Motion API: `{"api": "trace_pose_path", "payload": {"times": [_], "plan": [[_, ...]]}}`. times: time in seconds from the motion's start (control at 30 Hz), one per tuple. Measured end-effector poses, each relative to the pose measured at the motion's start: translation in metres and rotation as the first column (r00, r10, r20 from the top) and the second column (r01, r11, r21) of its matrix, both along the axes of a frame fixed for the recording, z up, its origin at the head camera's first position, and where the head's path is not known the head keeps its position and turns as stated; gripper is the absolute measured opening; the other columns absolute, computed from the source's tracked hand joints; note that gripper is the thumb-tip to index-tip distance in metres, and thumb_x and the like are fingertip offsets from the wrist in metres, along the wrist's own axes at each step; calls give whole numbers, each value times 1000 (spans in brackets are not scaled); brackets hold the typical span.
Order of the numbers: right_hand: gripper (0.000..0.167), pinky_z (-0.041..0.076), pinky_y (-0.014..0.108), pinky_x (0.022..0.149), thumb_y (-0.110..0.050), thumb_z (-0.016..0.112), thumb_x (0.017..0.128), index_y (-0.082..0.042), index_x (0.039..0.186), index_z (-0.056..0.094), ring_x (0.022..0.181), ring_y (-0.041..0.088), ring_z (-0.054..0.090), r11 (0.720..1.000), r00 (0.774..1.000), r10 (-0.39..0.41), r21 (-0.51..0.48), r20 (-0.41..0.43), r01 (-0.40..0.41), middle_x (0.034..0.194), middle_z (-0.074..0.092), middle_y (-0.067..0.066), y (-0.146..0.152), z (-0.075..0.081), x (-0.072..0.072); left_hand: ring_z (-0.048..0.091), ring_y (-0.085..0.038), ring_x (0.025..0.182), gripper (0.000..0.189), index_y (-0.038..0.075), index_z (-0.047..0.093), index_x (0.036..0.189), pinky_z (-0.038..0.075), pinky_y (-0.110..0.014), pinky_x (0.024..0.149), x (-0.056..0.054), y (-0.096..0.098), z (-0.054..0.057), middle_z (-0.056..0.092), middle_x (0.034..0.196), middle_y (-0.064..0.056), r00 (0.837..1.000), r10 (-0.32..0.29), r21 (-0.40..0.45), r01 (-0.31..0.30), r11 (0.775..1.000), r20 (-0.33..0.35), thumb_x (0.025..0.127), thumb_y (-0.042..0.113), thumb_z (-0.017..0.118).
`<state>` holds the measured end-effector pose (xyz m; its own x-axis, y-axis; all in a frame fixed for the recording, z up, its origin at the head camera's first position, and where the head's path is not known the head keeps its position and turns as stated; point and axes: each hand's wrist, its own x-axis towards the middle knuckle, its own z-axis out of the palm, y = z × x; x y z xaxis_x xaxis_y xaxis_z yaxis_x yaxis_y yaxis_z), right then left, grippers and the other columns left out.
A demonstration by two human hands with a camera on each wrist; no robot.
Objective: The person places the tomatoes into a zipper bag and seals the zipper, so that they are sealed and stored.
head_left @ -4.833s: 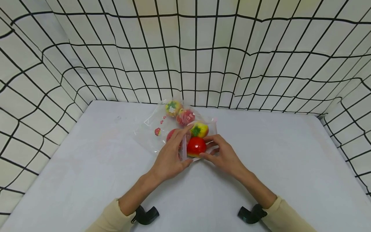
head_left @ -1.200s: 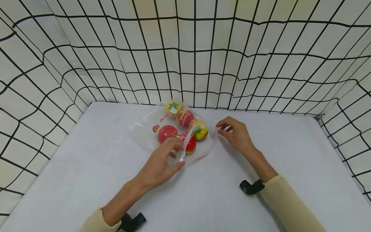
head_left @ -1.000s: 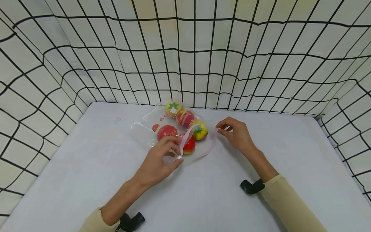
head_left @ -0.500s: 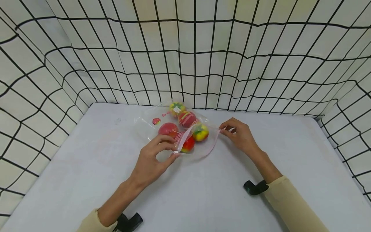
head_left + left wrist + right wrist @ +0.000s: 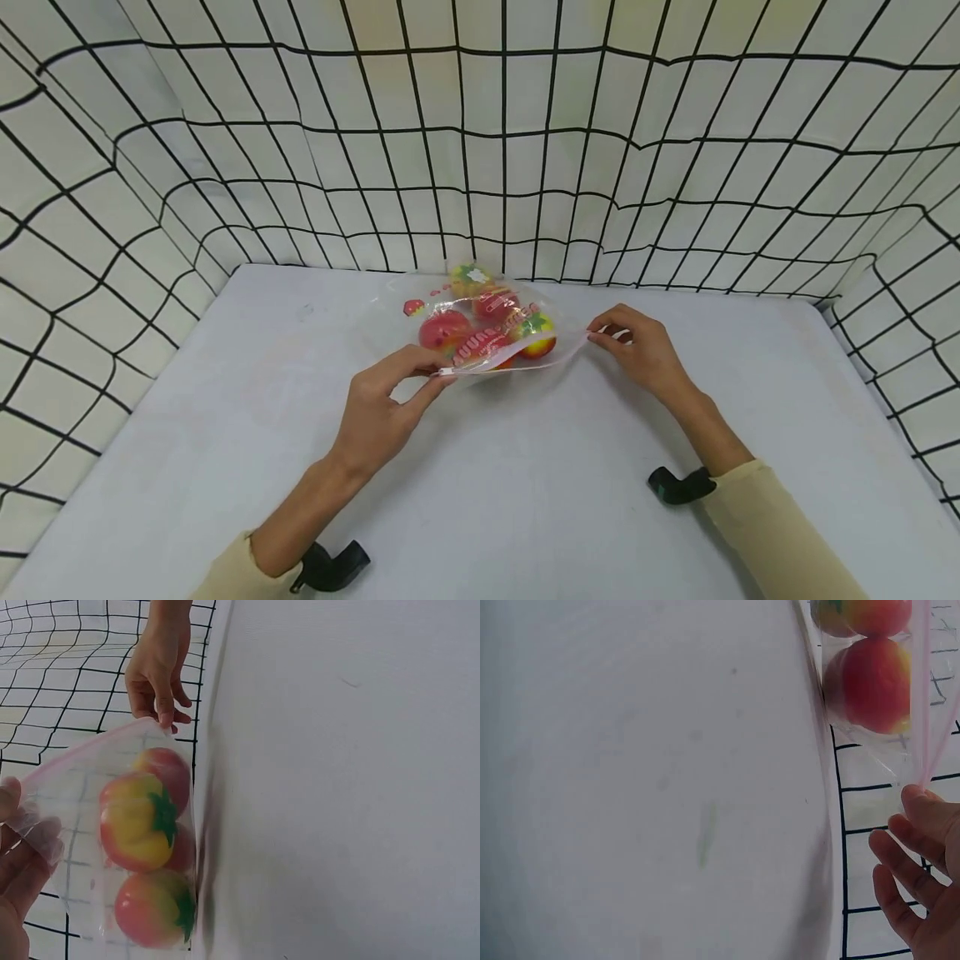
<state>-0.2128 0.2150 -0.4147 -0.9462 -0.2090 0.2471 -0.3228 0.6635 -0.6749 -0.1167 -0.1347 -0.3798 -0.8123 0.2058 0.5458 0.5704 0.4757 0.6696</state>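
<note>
A clear zip bag (image 5: 390, 310) with red printing lies at the back middle of the table in the head view. Inside are several round red-and-yellow fruits (image 5: 139, 821) with green leafy tops. My left hand (image 5: 375, 417) pinches the left end of the bag's pink zip strip (image 5: 517, 355), right at a small white slider (image 5: 446, 372). At the opposite corner, my right hand (image 5: 643, 352) pinches the strip between thumb and forefinger. Between the hands the mouth is stretched nearly straight. In the right wrist view, two pink strip edges meet at the right thumb.
A white table (image 5: 480, 500) spreads under both forearms. Black netting (image 5: 506, 158) over white walls encloses its back and sides, close behind the bag. A black curved fitting (image 5: 333, 568) sits at the left cuff, another (image 5: 678, 486) at the right cuff.
The right hand left a red fruit at the bag's mouth and took the far corner. Both hands have since drawn apart, pulling the gaping mouth into a narrow, nearly straight line.
</note>
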Motion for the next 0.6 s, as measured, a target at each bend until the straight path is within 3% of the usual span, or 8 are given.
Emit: {"api": "trace_pose_path", "payload": {"times": [0.37, 0.6], "plan": [[9, 56, 25, 80, -14, 75, 96, -12, 105, 75, 93, 22, 69, 999, 1000, -14, 33, 12, 13, 104, 76, 8, 10, 0, 0, 74, -16, 93, 26, 4, 75, 109, 57, -11, 90, -4, 3, 0, 79, 102, -6, 999, -18, 57, 20, 998, -40, 85, -1, 82], [8, 54, 20, 75, -17, 75, 96, -12, 103, 75, 87, 23, 69, 997, 998, -45, 62, 43, 42, 100, 77, 9, 21, 0, 5, 74, -13, 91, 28, 6, 75, 112, 57, -10, 87, -3, 5, -5, 79, 103, -5, 999, -31, 55, 31, 998, -10, 86, -3, 81]]}}
